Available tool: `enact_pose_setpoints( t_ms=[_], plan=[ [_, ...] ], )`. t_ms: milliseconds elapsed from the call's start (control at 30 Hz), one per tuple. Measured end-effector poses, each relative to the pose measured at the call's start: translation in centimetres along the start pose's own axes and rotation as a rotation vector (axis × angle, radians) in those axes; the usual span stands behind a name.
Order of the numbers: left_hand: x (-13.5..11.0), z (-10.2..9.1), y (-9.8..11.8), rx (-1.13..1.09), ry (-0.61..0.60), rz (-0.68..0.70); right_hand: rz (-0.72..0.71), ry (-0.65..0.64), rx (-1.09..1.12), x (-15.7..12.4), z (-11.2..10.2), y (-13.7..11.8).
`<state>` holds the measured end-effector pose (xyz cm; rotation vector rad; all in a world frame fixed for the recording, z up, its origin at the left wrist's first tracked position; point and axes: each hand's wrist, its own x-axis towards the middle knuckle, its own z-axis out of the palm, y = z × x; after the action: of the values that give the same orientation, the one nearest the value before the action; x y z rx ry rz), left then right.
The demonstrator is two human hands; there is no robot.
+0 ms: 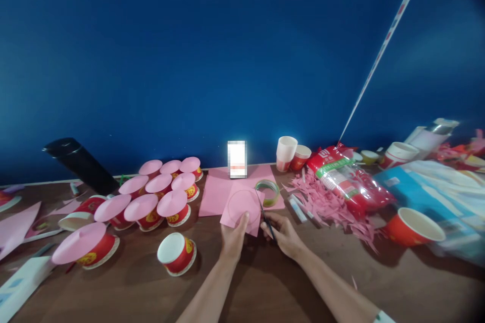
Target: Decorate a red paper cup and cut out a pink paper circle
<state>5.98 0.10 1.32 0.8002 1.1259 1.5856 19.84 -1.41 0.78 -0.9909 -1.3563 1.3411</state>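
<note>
My left hand pinches a square of pink paper near its lower edge, thumb on top. A round outline is drawn on that paper. In my right hand is a pair of dark scissors, its blades pointing up along the paper's right edge. Whether the blades touch the paper is hard to tell. Behind my hands lie larger pink sheets and a roll of tape. To the left of my left hand stands an uncovered red paper cup.
Several red cups topped with pink paper discs stand at left, beside a black bottle. A lit, blurred-out screen stands at the back. Pink paper scraps, a red plastic bag and an orange cup are at right.
</note>
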Motion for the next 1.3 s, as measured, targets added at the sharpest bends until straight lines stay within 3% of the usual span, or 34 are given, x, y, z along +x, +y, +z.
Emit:
enact_pose_setpoints(
  t_ms=[400, 1000, 1300],
  plan=[
    [0.2, -0.3, -0.5, 0.027, -0.058, 0.028, 0.019, 0.002, 0.032, 0.1, 0.1, 0.1],
    [-0.1, 0.0, 0.0, 0.018, 0.003, 0.013, -0.004, 0.004, 0.014, 0.0, -0.1, 0.2],
    [0.3, -0.6, -0.9, 0.04, -0.063, 0.043, 0.012, 0.006, 0.032, 0.0, 0.0, -0.1]
  ],
)
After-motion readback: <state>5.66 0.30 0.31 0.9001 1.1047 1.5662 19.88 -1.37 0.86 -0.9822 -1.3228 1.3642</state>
